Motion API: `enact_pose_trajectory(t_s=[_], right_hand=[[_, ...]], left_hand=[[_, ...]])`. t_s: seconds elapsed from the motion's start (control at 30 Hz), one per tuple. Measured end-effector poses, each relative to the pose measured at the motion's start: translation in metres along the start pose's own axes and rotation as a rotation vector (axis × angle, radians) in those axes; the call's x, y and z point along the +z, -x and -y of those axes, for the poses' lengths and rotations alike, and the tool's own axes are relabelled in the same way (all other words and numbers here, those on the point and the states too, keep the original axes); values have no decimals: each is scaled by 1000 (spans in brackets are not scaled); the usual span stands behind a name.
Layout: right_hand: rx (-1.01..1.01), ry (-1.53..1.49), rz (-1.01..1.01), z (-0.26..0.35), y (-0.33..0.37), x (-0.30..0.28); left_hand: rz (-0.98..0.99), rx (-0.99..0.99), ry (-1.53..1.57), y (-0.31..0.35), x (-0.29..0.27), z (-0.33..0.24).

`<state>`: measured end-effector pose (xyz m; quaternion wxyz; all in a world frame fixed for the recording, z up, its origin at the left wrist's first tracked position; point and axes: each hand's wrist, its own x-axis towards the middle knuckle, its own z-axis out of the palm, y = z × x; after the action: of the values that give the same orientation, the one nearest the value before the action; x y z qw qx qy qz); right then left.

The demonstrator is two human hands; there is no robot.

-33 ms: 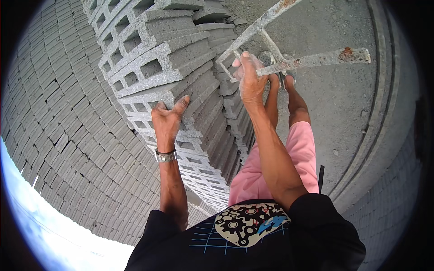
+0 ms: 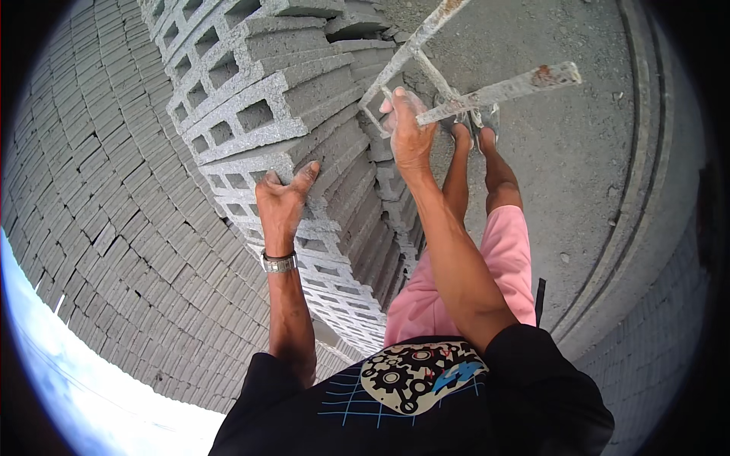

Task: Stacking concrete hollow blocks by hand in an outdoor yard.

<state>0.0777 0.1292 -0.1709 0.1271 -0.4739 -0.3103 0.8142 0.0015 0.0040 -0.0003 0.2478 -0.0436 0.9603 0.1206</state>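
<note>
My left hand (image 2: 283, 201), with a metal wristwatch (image 2: 278, 263) on its wrist, grips the upper edge of a grey hollow concrete block (image 2: 266, 163) in a tall stack (image 2: 258, 83) straight ahead of me. The fingers hook over the block's top and the thumb presses on its side. My right hand (image 2: 407, 129) is closed around the near end of a cement-stained metal bar frame (image 2: 502, 90), which sticks out to the right beside the stack. Below it I see my legs in pink shorts (image 2: 494, 266) and my feet (image 2: 471, 125) on the ground.
Rows of stacked grey blocks (image 2: 91, 190) fill the left side. Rough concrete ground (image 2: 593, 152) lies to the right, crossed by a curved raised ridge (image 2: 646, 197). More blocks (image 2: 654, 342) show at the lower right.
</note>
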Motion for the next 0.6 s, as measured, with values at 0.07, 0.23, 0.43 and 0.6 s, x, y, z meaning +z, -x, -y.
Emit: enact_pose_trajectory(t_s=[0.07,0.23,0.43,0.6], right_hand=[[-69,91,-69,-11,-2,11],[-20,54,-74,5,14,3],[23,-229,-47,16,12,0],[78,-70,-139,-9,-5,11]], left_hand=[[6,5,14,0,0,1],[-35,16,15,1,-8,13],[-34,26,1,-2,-1,13],[-29,28,-16,-4,3,10]])
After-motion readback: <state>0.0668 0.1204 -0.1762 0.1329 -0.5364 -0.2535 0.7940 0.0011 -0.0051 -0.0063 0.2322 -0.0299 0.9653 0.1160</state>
